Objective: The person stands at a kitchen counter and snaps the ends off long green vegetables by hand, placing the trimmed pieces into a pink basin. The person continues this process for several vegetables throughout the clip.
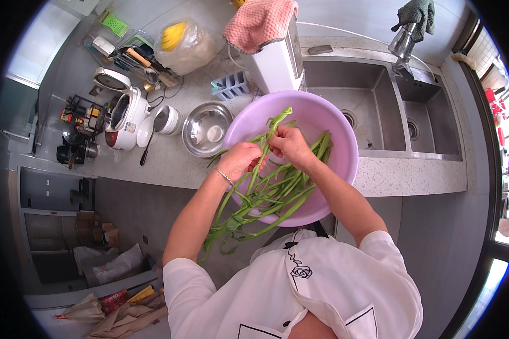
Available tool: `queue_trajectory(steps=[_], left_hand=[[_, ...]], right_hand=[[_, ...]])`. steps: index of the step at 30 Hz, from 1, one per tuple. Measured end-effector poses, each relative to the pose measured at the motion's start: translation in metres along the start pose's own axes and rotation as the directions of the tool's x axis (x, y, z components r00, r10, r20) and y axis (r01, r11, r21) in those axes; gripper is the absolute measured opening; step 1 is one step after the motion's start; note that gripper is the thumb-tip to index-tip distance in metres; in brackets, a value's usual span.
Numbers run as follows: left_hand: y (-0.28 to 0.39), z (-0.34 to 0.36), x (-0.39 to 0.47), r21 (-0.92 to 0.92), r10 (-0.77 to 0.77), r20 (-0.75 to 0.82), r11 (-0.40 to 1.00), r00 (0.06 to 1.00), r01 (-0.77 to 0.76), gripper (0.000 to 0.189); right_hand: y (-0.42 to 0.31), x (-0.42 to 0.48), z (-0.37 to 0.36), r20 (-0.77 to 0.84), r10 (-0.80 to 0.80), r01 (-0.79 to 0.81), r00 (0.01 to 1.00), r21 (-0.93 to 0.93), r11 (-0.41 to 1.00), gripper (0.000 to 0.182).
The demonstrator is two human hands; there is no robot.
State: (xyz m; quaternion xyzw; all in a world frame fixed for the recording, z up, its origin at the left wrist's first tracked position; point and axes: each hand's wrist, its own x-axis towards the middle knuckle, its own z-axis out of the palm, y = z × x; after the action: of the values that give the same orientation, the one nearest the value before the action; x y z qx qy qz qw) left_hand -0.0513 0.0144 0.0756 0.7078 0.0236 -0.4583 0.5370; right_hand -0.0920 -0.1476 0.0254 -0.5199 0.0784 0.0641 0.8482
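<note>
A large pink-purple plastic basin (343,169) stands at the counter's front edge, partly overhanging it. Long green vegetable stems (280,190) with a few leaves lie in it, some hanging over its near left rim. Above the basin, my left hand (241,161), with a bracelet at the wrist, grips a green stem (254,176) between its fingers. Close to its right, my right hand (289,145) pinches the upper part of the same bunch of stems, whose tip (285,112) points up past the fingers. The fingertips of both hands are partly hidden by the stems.
A steel bowl (208,129) sits left of the basin, with a blue mold (230,85) behind it. A white appliance (271,70) under a pink cloth (261,25) stands behind. The double sink (396,114) is at right. A rice cooker (127,114) and white bowls (166,120) stand farther left.
</note>
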Motion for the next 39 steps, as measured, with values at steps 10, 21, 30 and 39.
queue_trajectory(steps=[10, 21, 30, 39], left_hand=[[-0.008, -0.006, -0.003, -0.08, -0.002, 0.061, 0.997, 0.998, 0.007, 0.007], [-0.008, -0.007, -0.003, -0.11, -0.003, 0.116, 0.994, 0.993, 0.016, 0.006], [0.009, -0.01, 0.017, 0.28, 0.269, -0.258, 0.94, 0.928, -0.195, 0.007], [0.018, -0.003, 0.023, 0.343, 0.208, -0.296, 0.934, 0.932, -0.1, 0.009]], right_hand=[[0.003, 0.0, 0.002, 0.017, 0.032, -0.032, 0.999, -0.012, 0.999, 0.006], [0.003, 0.001, 0.0, 0.011, 0.047, -0.047, 0.999, 0.015, 0.999, 0.009], [0.004, -0.004, 0.006, 0.081, 0.184, -0.172, 0.98, -0.137, 0.975, 0.023], [0.007, -0.004, 0.005, 0.139, 0.125, -0.119, 0.982, -0.045, 0.992, 0.012]])
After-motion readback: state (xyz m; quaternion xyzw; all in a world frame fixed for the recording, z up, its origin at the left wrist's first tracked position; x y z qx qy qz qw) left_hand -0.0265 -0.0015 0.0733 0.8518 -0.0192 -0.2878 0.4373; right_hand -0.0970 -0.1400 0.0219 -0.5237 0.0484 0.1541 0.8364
